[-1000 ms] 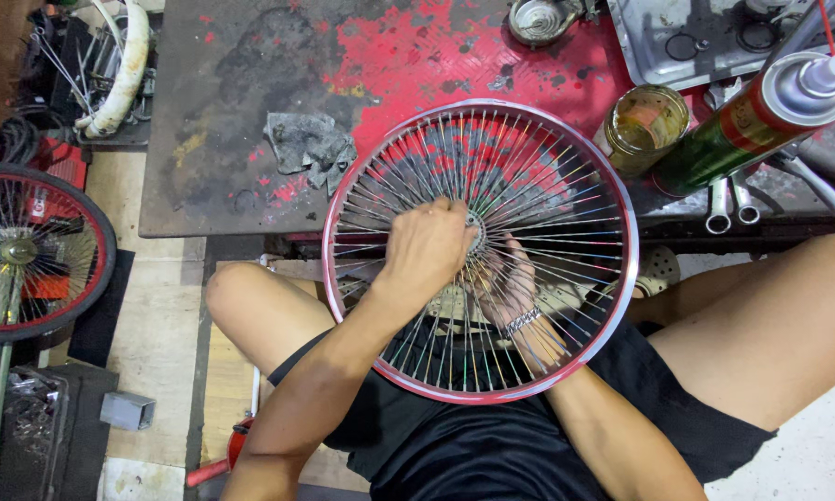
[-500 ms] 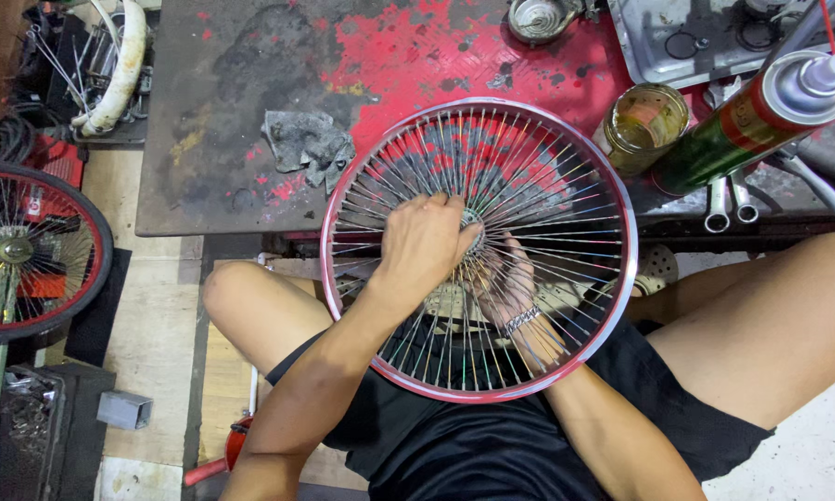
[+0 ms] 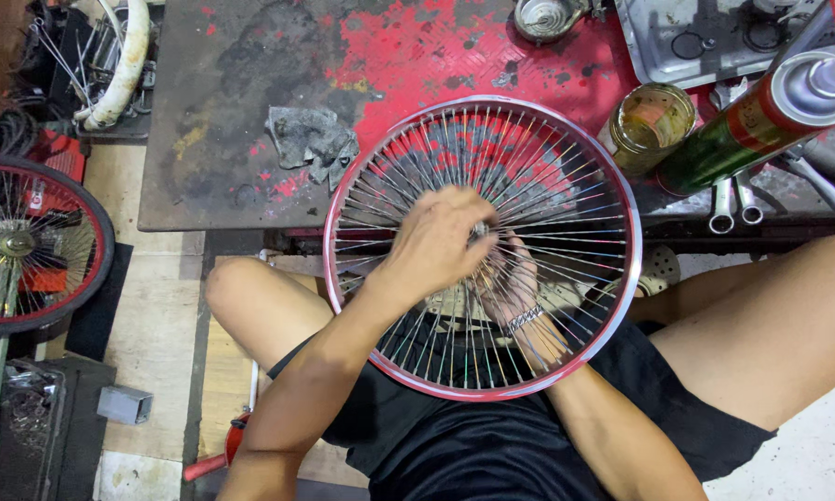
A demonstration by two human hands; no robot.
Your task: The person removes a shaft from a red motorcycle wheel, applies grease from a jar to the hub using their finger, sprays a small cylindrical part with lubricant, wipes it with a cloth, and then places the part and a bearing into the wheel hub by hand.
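Observation:
A red-rimmed bicycle wheel (image 3: 621, 278) with many thin steel spokes lies flat over my lap and the bench edge. My left hand (image 3: 431, 243) rests on top of the spokes at the wheel's middle, fingers curled over the hub (image 3: 480, 229), which is mostly hidden. My right hand (image 3: 508, 283) reaches up from beneath the wheel and shows through the spokes, fingers closed on spokes near the hub. A beaded bracelet (image 3: 525, 318) circles that wrist.
A worn metal bench (image 3: 250, 111) with red paint patches holds a crumpled grey rag (image 3: 313, 139), a glass jar (image 3: 647, 125), a green spray can (image 3: 751, 125), spanners (image 3: 733, 209) and a metal tray (image 3: 695, 46). Another spoked wheel (image 3: 28, 243) lies on the floor at left.
My left hand has shifted slightly on the hub and its fingers have curled a little differently. The wheel and my right hand stay about where they were.

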